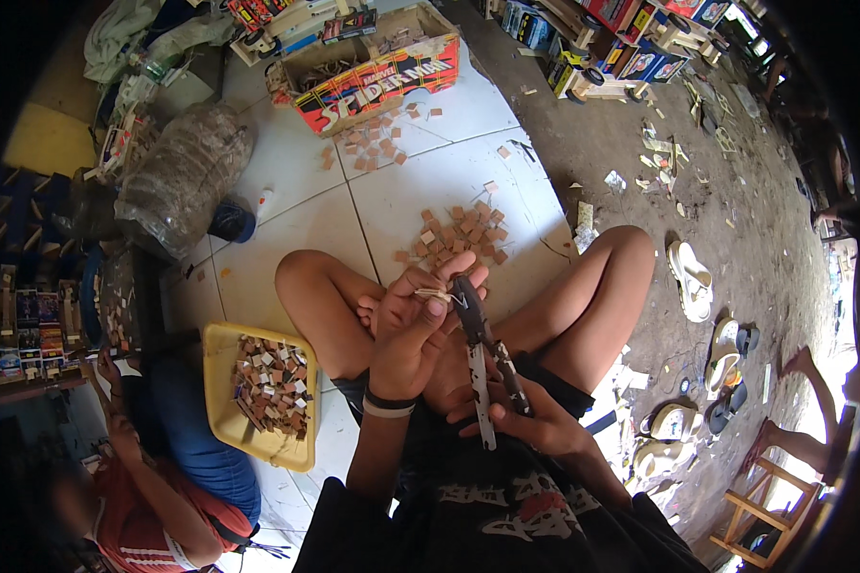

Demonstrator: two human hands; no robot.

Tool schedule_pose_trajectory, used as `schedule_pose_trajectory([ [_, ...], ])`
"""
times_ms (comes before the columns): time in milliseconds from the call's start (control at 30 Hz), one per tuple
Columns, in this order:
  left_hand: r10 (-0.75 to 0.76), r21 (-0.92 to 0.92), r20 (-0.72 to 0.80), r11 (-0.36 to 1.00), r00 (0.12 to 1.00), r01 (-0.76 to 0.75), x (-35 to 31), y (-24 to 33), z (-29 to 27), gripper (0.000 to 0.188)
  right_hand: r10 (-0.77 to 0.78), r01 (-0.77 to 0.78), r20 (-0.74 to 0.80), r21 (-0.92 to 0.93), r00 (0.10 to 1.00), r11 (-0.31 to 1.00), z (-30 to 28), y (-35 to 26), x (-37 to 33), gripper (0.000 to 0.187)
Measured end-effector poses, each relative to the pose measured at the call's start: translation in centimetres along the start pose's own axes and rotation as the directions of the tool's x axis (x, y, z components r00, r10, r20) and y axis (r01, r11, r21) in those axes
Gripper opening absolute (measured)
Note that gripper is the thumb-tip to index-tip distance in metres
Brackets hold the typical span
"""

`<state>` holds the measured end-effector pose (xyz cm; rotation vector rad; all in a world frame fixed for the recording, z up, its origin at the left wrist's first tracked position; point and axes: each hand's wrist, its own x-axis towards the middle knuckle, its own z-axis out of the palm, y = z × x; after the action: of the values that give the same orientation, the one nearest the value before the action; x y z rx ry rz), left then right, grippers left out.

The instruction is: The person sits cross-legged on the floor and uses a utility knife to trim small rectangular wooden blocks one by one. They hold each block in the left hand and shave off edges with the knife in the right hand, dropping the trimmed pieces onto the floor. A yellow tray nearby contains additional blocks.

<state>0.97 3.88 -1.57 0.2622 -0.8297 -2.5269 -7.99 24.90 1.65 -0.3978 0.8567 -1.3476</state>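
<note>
My right hand (535, 415) is closed around the worn handles of a pair of pliers (470, 320), dark with chipped, pale patches. The head of the pliers points away from me, up beside the left fingers. Between the thumb and fingers of my left hand (406, 334) is a small pale wooden piece (434, 294), close to the pliers' jaws. A thin bit of wire seems to stick out there, too small to be sure of. Just beyond both hands lies a loose pile of small brown wooden squares (463, 232) on the white tiles.
A yellow tray (306, 449) of wooden squares stands left of my legs. More squares (373, 143) lie by an open printed box (382, 91). A plastic-wrapped bundle (186, 172) is at left. A person (153, 506) sits nearby. Sandals (688, 282) lie at right.
</note>
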Motion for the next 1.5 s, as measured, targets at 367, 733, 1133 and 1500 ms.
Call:
schedule_pose_trajectory([
  [367, 0.027, 0.023, -0.011, 0.999, 1.000, -0.026, -0.2, -0.1, 0.5, 0.021, -0.010, 0.007, 0.023, 0.097, 1.000, 0.995, 0.4, -0.6, -0.1, 0.067],
  [733, 0.042, 0.061, -0.015, 0.997, 0.999, -0.041, -0.3, -0.4, 0.7, 0.020, 0.040, -0.042, 0.062, 0.017, 0.997, 0.999, -0.4, -0.4, -0.1, 0.066],
  [1133, -0.003, 0.028, -0.008, 1.000, 1.000, 0.003, -1.8, -1.9, -1.5, 0.026, 0.081, -0.089, -0.099, -0.085, 0.992, 0.992, -0.8, 4.7, 0.5, 0.023],
  [1500, 0.112, 0.290, 0.001, 0.951, 0.994, -0.107, -2.2, -3.2, -4.6, 0.023, -0.364, -0.153, -0.401, -0.821, 0.841, 0.551, -2.3, 5.1, 0.9, 0.033],
])
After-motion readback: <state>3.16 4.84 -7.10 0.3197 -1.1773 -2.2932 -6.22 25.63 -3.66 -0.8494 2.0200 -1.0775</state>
